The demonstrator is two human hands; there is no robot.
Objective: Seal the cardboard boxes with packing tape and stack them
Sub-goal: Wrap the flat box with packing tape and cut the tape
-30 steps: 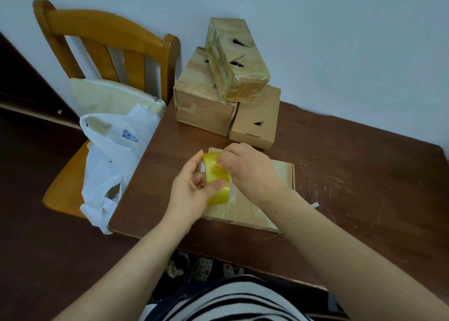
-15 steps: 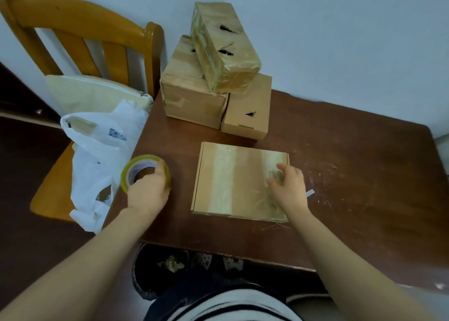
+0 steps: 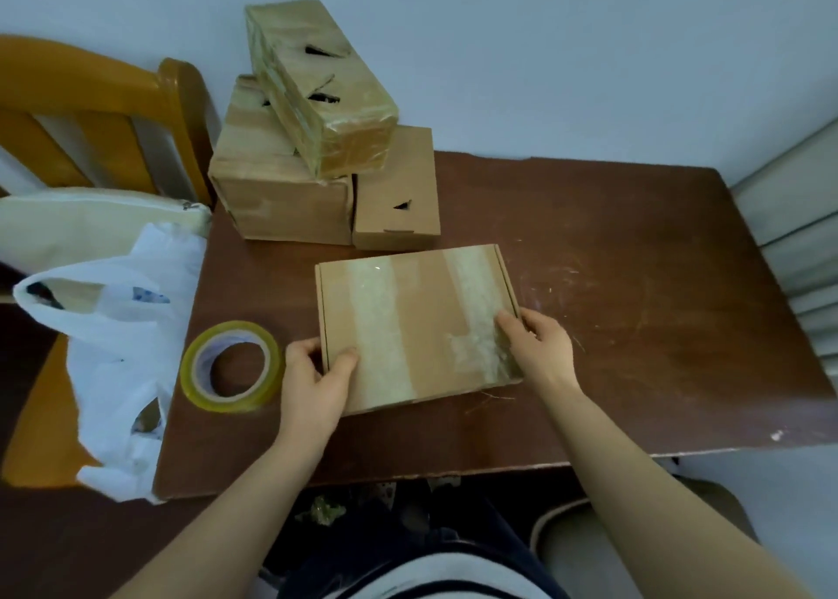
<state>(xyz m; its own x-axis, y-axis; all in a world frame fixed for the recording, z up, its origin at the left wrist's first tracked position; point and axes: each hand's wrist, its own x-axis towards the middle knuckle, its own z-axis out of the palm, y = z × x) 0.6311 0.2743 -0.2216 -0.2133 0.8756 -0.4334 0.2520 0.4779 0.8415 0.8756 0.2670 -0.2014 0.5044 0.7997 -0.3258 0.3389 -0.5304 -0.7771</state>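
A flat cardboard box (image 3: 417,321) with two strips of clear tape across its lid lies on the brown table (image 3: 635,290) in front of me. My left hand (image 3: 315,383) grips its near left corner, thumb on the lid. My right hand (image 3: 537,349) grips its right edge, thumb on the taped strip. A yellow roll of packing tape (image 3: 232,366) lies flat on the table just left of my left hand. Three taped boxes are piled at the back: a long one (image 3: 317,86) lies tilted across a larger box (image 3: 276,176), and a smaller box (image 3: 397,190) stands beside them.
A wooden chair (image 3: 99,113) stands left of the table, holding a cream cloth bag (image 3: 90,226) and a white plastic bag (image 3: 122,353) that hangs over the table's left edge. A pale wall rises right behind the pile. White slats (image 3: 798,244) show at the far right.
My left hand set the tape roll down on the table and moved onto the box's left corner. My right hand shifted from pressing the tape to gripping the right edge.
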